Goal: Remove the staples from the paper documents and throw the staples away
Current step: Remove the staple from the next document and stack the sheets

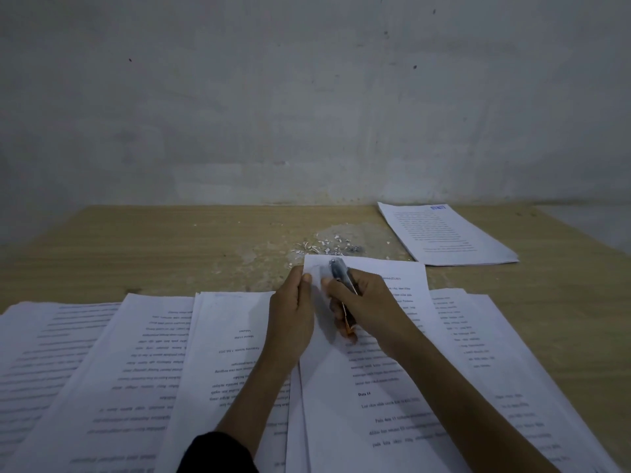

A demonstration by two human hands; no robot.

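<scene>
A printed paper document (382, 377) lies in front of me on the wooden table (153, 247). My left hand (293, 308) pinches its top left corner between thumb and fingers. My right hand (362, 302) grips a slim tool (341, 274) with a silver tip and an orange end, the tip resting on that same corner. The staple itself is too small to make out. Just beyond the corner lies a small heap of paper scraps and staples (327, 247).
Several other documents (112, 367) are spread along the near edge to the left and right (485, 339). A separate stack of papers (447, 233) sits at the back right. A grey wall rises behind the table.
</scene>
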